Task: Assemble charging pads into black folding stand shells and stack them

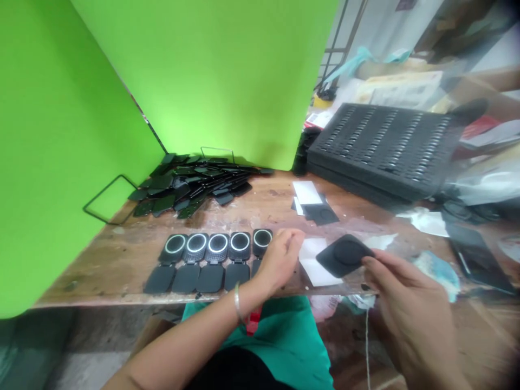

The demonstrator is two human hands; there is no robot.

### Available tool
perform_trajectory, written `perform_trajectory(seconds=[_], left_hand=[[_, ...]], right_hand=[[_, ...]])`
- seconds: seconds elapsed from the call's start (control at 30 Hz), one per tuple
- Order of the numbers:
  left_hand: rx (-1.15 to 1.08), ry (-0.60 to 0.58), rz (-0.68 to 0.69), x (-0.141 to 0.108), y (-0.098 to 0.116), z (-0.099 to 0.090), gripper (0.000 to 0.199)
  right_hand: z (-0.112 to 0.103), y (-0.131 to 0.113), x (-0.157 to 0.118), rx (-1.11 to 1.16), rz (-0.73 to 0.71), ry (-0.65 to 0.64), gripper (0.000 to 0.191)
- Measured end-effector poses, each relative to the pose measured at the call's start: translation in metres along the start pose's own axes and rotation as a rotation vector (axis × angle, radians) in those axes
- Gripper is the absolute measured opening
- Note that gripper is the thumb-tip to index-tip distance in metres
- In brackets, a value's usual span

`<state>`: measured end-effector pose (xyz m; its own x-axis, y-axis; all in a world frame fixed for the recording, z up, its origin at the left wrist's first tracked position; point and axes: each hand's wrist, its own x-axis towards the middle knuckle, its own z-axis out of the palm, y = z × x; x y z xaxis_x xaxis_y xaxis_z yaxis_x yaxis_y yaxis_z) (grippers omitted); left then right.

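Right hand pinches a matte-black rounded-square pad by its corner, likely sparing its face; left hand, near black white-ringed folding pads, grips unclearly.

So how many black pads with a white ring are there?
5, in one row near the table's front edge: leftmost pad, second pad, middle pad, fourth pad, and rightmost pad beside the left hand. The hand could hide another.

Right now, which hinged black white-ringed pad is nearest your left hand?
The row's rightmost hinged black pad, its lower flap partly behind the left hand.
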<state>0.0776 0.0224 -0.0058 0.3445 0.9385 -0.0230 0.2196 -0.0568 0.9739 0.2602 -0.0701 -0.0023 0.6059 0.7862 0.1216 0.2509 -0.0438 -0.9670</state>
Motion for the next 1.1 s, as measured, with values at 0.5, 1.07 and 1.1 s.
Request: perform_trajectory(seconds=[0.5,1.07,1.1], left_hand=[[0.169,0.044,-0.023,-0.067,-0.011,-0.087,0.004],[0.695,0.449,-0.500,-0.118,-0.090,-0.243,0.079],[0.677,0.446,-0.506,-0.119,-0.092,-0.243,0.081]], right_hand=[[0.089,-0.006,-0.013,-0.226,-0.446,-0.647,0.027],[0.143,-0.016,-0.027,-0.130,0.034,-0.627,0.034],[0.143,-0.017,-0.028,-0.138,0.038,-0.624,0.035]])
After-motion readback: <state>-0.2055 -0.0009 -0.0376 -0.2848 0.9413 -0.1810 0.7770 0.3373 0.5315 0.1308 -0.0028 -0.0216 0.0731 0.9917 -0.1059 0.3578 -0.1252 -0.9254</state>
